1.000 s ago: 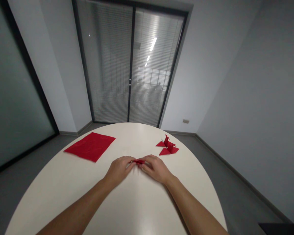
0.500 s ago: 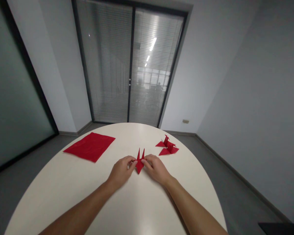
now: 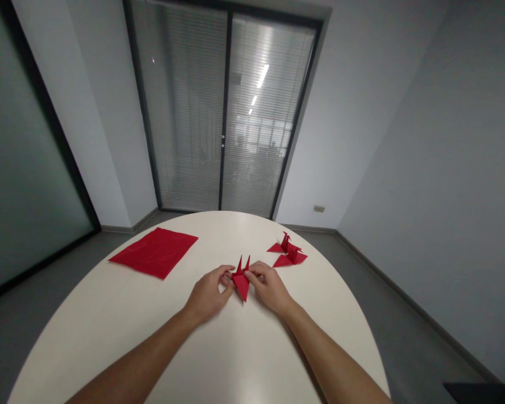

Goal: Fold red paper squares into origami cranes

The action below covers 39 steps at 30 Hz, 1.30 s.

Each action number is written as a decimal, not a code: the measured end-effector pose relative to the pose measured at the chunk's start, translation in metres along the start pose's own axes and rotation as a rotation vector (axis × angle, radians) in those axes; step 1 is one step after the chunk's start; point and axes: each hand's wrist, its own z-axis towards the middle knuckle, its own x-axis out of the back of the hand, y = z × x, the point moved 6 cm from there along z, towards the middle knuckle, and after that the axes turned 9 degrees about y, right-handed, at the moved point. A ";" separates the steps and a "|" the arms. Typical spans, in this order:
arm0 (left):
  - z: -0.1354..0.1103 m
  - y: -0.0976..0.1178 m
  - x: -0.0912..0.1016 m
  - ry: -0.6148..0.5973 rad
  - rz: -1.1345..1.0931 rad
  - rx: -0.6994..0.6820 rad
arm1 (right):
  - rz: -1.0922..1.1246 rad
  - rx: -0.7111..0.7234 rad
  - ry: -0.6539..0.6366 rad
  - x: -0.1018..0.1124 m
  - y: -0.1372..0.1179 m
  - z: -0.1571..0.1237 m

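A small red origami crane (image 3: 242, 285), partly folded, is held between my two hands over the middle of the table. Two thin spikes point away from me and its broad pointed flap faces me. My right hand (image 3: 268, 285) pinches its right edge between thumb and fingers. At the left edge, the curled fingers and thumb of my left hand (image 3: 210, 293) close on the paper; the fingertips are partly hidden. Two folded red paper cranes, a rear one (image 3: 285, 242) and a front one (image 3: 293, 257), sit close together beyond my right hand.
A flat, slightly creased square of red paper (image 3: 155, 252) lies at the far left of the round white table (image 3: 239, 359). Past the table's far edge stands a glass partition with blinds (image 3: 185, 123). A dark object (image 3: 483, 393) shows at the lower right corner.
The flap of the crane facing me looks wider and its tip has shifted slightly right and towards me. My left fingers have loosened a little and thumb has moved back; the right hand barely moved.
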 end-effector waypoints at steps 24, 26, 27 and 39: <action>0.004 -0.010 -0.002 -0.065 0.052 0.006 | -0.009 -0.035 -0.070 -0.005 0.008 -0.003; 0.005 -0.010 -0.001 -0.057 0.035 0.018 | 0.001 -0.032 -0.067 -0.004 0.005 -0.003; 0.005 -0.009 -0.001 -0.053 0.017 0.022 | 0.011 -0.033 -0.066 -0.004 0.004 -0.003; 0.007 -0.007 0.001 -0.045 -0.089 0.062 | 0.210 -0.159 -0.106 -0.015 0.014 -0.005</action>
